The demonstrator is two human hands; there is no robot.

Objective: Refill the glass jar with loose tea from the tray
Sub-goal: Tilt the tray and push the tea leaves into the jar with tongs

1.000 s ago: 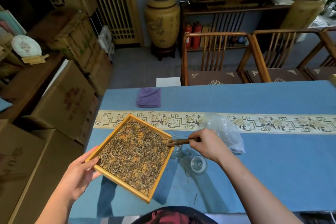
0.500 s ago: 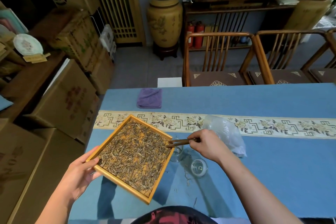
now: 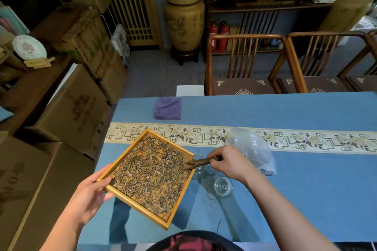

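A square wooden tray (image 3: 140,206) of loose dry tea (image 3: 151,173) is held above the blue tablecloth, tilted. My left hand (image 3: 89,191) grips its left corner, thumb over the rim. My right hand (image 3: 230,162) pinches wooden tongs (image 3: 196,164), whose tips reach over the tray's right edge into the tea. The small glass jar (image 3: 199,166) stands on the cloth just right of the tray, partly hidden behind the tongs. Its glass lid (image 3: 223,186) lies nearer to me, below my right wrist.
A crumpled clear plastic bag (image 3: 253,149) lies behind my right hand. A folded purple cloth (image 3: 167,108) sits at the table's far left. Stray tea leaves (image 3: 210,199) dot the cloth. Wooden chairs (image 3: 242,67) stand beyond the table, cardboard boxes (image 3: 67,108) on the left.
The tray and both hands stay almost in place. The tongs' tips have shifted slightly further onto the tea at the tray's right edge.
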